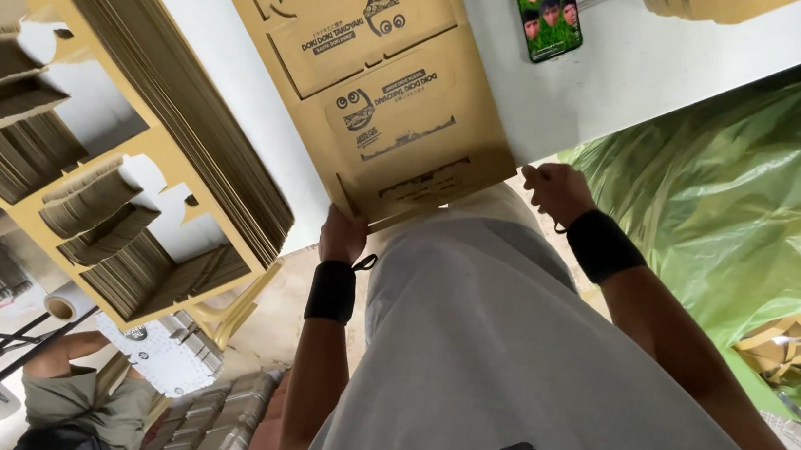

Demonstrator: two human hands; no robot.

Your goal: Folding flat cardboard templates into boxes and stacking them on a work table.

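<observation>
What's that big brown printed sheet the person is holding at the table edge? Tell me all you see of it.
The flat cardboard sheet is tan, die-cut with slits and fold lines, and printed with dark logos and lettering. It lies unfolded on the white table, its near edge overhanging. The left hand grips one near corner and the right hand touches the other. A phone lies beside it.

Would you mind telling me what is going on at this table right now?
A person in a grey shirt stands at a white table and grips the near edge of a flat printed cardboard sheet, left hand at one corner, right hand at the other. A tall stack of die-cut cardboard sheets sits to the left, a phone lies beyond, and a green plastic bag hangs at the right.
</observation>
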